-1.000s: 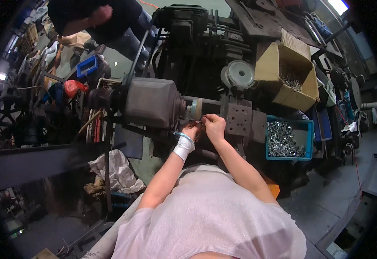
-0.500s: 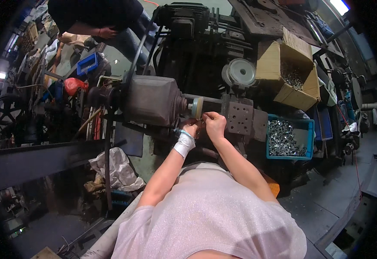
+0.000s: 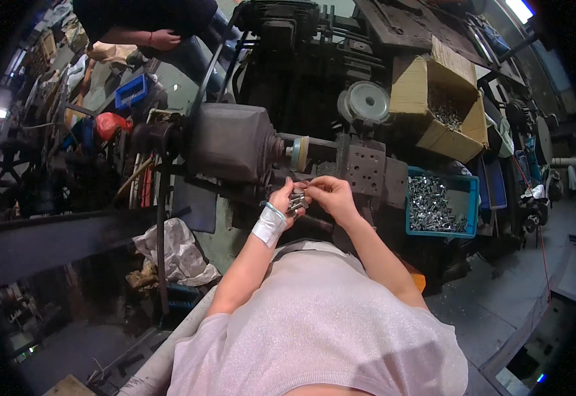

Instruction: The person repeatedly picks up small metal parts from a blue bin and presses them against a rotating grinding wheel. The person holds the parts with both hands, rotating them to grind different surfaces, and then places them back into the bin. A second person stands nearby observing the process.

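My left hand (image 3: 279,199), with a white wrap at the wrist, is cupped around several small shiny metal pieces (image 3: 297,203) in front of the machine. Right beside it, my right hand (image 3: 333,198) has its thumb and fingers pinched together by the left fingertips. What that pinch holds is too small to make out. Just beyond both hands is a round, pale-rimmed wheel (image 3: 303,153) on the spindle of the grey machine housing (image 3: 232,142); neither hand touches it. A dark block with drilled holes (image 3: 366,170) lies to the right of the wheel.
A blue bin (image 3: 476,208) of small metal pieces stands at the right. Behind it is an open cardboard box (image 3: 410,92) with more pieces. A round metal disc (image 3: 370,102) sits behind the block. Another person's hand (image 3: 164,39) shows at the upper left. A crumpled white sack (image 3: 176,247) lies lower left.
Both hands have drawn back from the wheel toward my body. The left hand has turned, and the metal pieces in its palm now show.
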Demonstrator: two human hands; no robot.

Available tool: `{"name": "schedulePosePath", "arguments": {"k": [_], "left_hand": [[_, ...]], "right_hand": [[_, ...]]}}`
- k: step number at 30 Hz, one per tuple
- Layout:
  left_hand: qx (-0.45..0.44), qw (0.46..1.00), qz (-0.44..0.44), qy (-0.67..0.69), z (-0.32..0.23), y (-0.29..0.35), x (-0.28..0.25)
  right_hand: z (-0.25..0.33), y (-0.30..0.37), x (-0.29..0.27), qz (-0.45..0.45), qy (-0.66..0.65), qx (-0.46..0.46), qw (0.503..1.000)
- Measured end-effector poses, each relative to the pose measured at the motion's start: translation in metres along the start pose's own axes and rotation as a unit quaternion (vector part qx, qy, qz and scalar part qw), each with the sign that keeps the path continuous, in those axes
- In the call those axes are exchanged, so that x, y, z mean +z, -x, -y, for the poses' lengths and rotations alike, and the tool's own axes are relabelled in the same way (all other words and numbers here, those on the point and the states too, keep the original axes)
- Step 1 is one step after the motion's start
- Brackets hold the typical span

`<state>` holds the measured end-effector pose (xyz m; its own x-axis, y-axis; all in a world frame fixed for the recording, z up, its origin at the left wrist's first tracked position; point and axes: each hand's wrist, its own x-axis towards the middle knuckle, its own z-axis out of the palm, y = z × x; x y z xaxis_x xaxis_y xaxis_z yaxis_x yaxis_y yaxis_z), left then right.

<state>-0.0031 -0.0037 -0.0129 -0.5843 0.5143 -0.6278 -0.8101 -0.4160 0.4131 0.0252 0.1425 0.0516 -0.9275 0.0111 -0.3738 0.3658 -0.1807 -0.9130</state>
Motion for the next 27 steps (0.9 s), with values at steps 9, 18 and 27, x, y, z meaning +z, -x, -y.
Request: {"name": "schedulePosePath", "arguments": {"k": [9,18,27], "left_hand": [[0.046,0.994,-0.053,-0.080,0.003,0.004,0.005],[-0.048,0.988,0.024,-0.144,-0.003,0.009,0.001],[-0.046,0.979,0.049,-0.192,0.003,0.009,-0.008]], "right_hand": [[-0.008,0.010,0.006,0.015,0.274,-0.092,0.957],[-0.010,-0.002,-0.016,0.038,-0.094,0.165,0.981],[-0.026,-0.004,-0.003,-0.053,-0.030,0.074,0.995]]}}
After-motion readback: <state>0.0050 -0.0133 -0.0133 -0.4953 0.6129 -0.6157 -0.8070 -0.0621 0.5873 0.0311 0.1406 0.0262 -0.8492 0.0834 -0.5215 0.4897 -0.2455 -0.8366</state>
